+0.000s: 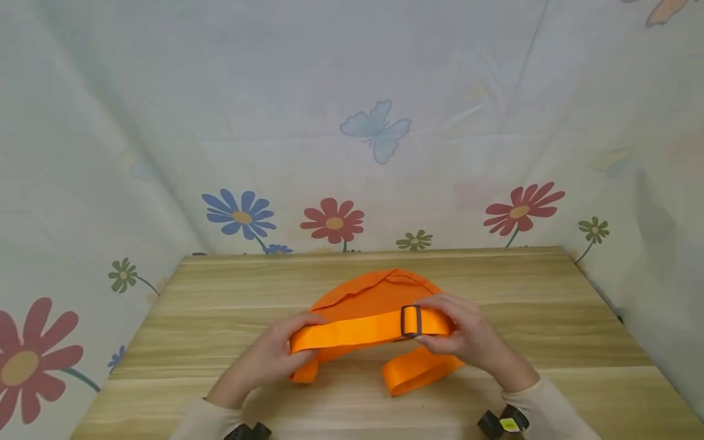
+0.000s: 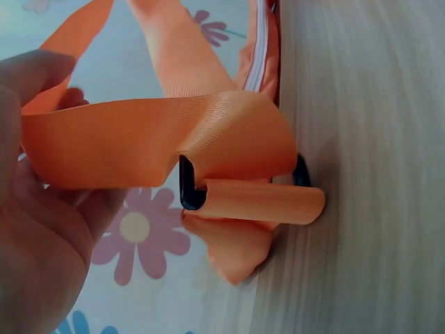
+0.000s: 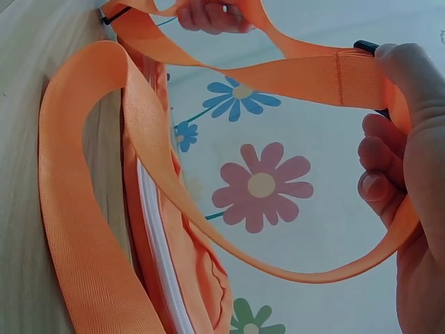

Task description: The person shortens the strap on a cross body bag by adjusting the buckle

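An orange bag [image 1: 374,299] with a white zipper [image 3: 158,240] lies on the wooden table. My left hand [image 1: 275,349] grips its orange strap [image 1: 349,330] in a fold, thumb on top, at the left. At the right, my right hand [image 1: 467,333] pinches the same strap beside a black slider buckle [image 1: 403,322]. Between the hands the strap stretches almost straight, raised in front of the bag. A loose strap loop [image 1: 420,370] hangs below my right hand. In the left wrist view, the strap also passes through a black ring [image 2: 191,198] near the table.
The wooden table [image 1: 209,293] runs back to a pale cloth wall [image 1: 286,153] printed with flowers and a butterfly. More of this cloth stands at both sides. Black cameras [image 1: 503,423] are strapped at my wrists.
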Demonstrator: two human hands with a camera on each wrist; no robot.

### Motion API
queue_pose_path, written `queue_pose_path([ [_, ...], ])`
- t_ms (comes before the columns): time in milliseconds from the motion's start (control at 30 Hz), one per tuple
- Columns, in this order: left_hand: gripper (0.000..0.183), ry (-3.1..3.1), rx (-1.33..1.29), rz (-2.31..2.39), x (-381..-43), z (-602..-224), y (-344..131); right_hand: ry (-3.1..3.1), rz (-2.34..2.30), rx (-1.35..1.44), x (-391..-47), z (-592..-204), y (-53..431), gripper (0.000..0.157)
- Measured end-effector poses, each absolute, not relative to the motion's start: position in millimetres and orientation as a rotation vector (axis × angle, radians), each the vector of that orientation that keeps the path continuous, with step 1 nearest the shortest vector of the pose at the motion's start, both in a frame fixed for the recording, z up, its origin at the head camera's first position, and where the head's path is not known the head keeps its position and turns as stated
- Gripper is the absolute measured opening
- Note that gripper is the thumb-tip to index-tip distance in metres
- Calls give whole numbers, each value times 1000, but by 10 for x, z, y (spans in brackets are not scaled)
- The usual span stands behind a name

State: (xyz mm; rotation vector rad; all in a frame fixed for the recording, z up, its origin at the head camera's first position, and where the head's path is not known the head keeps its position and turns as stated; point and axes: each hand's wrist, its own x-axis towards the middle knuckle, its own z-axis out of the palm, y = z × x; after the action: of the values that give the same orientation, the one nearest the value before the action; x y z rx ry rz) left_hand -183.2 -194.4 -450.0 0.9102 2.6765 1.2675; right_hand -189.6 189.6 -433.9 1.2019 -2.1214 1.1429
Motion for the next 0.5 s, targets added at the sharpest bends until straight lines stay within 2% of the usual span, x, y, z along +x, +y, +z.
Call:
queue_pose_path([
  [167, 30, 2602, 821, 1360, -1825, -4539, -1815, -2137, 1143, 1193, -1884, -4340, 1922, 43],
  [500, 38, 2641, 803, 1198, -1778, -4526, -1680, -2138, 1121, 1184, -1893, -4350, 1967, 44],
])
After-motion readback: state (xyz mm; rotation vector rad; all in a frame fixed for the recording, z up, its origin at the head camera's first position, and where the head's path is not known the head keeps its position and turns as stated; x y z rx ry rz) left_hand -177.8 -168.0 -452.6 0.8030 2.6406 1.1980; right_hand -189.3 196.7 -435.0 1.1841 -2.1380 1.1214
